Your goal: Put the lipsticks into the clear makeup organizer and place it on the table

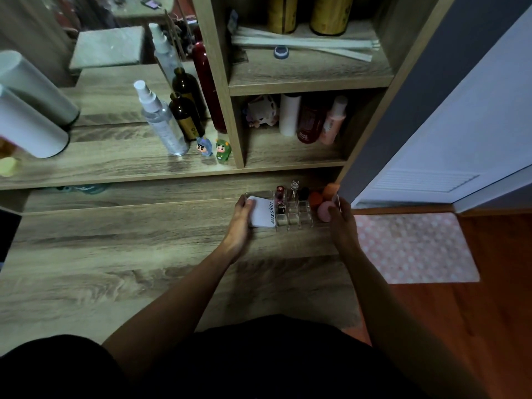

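Observation:
The clear makeup organizer point(296, 218) rests on the wooden table point(129, 269) near its far right corner. Both hands grip it: my left hand point(240, 218) on its left end, my right hand point(341, 221) on its right end. Lipsticks point(280, 197) stand upright in its small middle cells, one dark red, one with a clear cap. A white compact marked "4U2skin" point(263, 211) fills the left section. Orange and pink sponges point(324, 201) sit in the right section.
A raised shelf behind holds a spray bottle point(161, 119), brown bottles point(185, 116), two small figurines point(214, 148) and white cylinders point(28, 122). Cubbies at the right hold more bottles point(312, 119). A pink dotted mat point(414, 247) lies on the floor right of the table.

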